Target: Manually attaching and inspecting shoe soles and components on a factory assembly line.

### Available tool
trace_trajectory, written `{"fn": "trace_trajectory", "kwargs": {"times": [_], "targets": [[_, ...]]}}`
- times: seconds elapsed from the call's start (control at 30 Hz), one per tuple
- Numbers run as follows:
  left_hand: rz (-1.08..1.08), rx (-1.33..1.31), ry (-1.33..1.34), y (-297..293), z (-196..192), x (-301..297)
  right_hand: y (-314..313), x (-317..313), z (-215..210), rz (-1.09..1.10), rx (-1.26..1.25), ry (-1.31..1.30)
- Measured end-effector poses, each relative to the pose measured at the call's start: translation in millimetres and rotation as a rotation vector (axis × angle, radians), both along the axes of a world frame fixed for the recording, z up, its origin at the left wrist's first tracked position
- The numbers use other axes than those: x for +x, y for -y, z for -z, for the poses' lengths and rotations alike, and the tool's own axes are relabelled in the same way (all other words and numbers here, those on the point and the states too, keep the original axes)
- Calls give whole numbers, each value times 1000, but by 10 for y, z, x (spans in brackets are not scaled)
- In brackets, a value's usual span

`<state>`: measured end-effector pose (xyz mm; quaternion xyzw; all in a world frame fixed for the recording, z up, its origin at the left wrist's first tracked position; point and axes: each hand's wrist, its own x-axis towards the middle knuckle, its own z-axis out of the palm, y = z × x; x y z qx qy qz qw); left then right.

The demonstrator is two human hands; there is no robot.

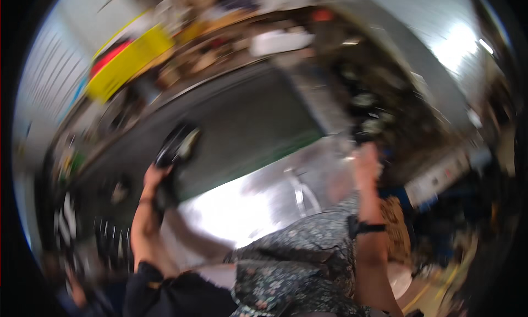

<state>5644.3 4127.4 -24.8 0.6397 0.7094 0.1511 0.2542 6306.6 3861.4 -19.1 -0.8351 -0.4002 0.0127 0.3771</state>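
Observation:
My left hand [155,177] reaches out to the left over a dark conveyor belt [247,113]. Its fingers close on the near end of a black shoe [171,146], which shows a pale patch on its right side. The shoe lies on the belt or just above it; blur hides which. Past the right end of a shiny metal worktop [242,207], my right hand [367,166] is stretched forward, next to a rack of dark items with pale patches [366,111]. Motion smears its fingers, so whether it holds anything does not show.
Behind the belt runs a cluttered shelf with a yellow box [129,61] and a white bundle [281,42]. A curved pale strip [301,190] lies on the metal worktop. A brown cardboard piece [395,229] stands beside my right forearm. Another person's arm [75,287] shows at lower left.

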Motion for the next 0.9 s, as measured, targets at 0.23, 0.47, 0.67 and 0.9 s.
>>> {"fn": "trace_trajectory", "kwargs": {"times": [0.23, 0.47, 0.67, 0.9], "targets": [[6, 130, 245, 372, 257, 816, 1611, -1152, -520, 3, 112, -712], [112, -554, 1364, 1713, -242, 2393, 1572, -1062, -1304, -195, 394, -421], [687, -1996, 1622, 2769, -875, 3314, 1653, -1172, -2253, -374, 621, 386], [747, -1032, 975, 3081, -1066, 4485, 1887, -1485, -1431, -317, 169, 576]]}}
